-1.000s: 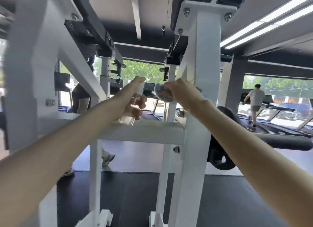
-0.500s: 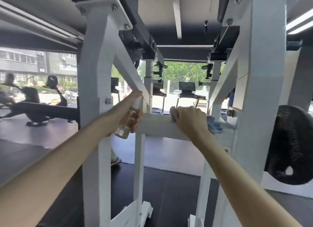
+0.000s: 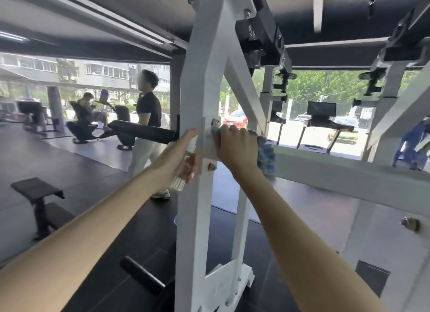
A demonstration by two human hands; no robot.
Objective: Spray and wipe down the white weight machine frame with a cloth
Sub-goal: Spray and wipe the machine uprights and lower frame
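The white weight machine frame (image 3: 200,90) fills the middle of the view, an upright post with a horizontal crossbar (image 3: 344,169) running right. My right hand (image 3: 235,146) grips a blue cloth (image 3: 265,155) and presses it on the crossbar where it joins the post. Part of the cloth hangs down at the right of my knuckles. My left hand (image 3: 183,153) grips a clear spray bottle (image 3: 181,172) just left of the post, its nozzle end up beside the post's edge.
A person in a black shirt (image 3: 146,116) stands behind the post, left of it. Another person sits on a machine (image 3: 88,116) farther left. A small black padded stand (image 3: 37,193) is at the left. Treadmills (image 3: 321,123) line the windows.
My right hand has slid the cloth left along the crossbar to the joint with the post. The view has swung left, so the post now stands in the middle. The left hand keeps the bottle.
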